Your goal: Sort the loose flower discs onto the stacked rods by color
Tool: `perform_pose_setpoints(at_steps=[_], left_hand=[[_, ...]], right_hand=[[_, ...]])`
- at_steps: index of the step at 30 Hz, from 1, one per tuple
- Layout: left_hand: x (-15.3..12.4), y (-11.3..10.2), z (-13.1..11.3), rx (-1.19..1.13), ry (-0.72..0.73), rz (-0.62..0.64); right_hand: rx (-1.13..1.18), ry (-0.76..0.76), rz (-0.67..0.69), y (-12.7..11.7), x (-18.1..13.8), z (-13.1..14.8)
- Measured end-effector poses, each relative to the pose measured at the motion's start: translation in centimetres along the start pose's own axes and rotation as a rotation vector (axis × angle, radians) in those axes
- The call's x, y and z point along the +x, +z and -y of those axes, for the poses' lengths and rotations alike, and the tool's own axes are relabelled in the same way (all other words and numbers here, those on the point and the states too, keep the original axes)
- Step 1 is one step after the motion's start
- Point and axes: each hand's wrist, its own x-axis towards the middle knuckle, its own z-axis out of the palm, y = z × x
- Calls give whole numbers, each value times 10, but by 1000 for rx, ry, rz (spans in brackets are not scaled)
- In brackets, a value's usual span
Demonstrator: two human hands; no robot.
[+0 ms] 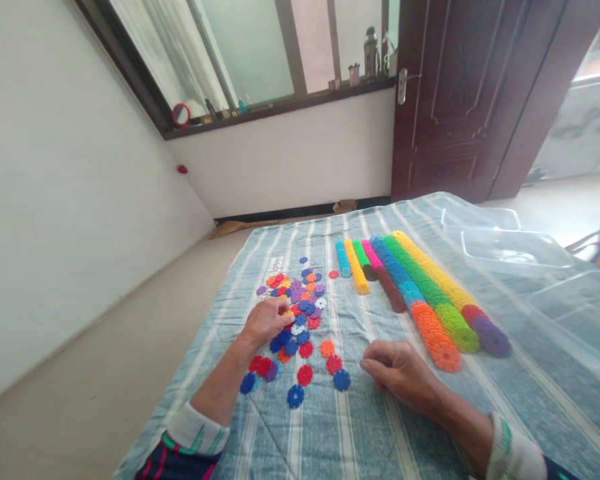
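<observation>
From my end, I could pass up the cloth point(365, 433) between left hand point(270, 320) and right hand point(400, 372), then along the lane between loose discs point(307, 307) and stacked rows point(415, 273), the right hand crowding its near end and 3 tubs point(510, 232) obstructing the right.

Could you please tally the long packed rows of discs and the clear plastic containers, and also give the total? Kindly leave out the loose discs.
Packed disc rows: 7
Clear plastic containers: 3
Total: 10
</observation>
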Motion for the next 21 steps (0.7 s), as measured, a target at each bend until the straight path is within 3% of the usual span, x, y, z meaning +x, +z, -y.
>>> perform_pose_setpoints(at_steps=[6, 10, 14, 21], left_hand=[[-4, -6, 0, -142, -23, -12], [-3, -9, -11, -312, 40, -6], [8, 2, -43, -426, 139, 13], [42, 51, -109, -481, 285, -66]], right_hand=[[-8, -9, -13, 0, 0, -1], [2, -18, -19, 1, 2, 0], [17, -15, -24, 1, 3, 1], [34, -30, -40, 1, 4, 0]])
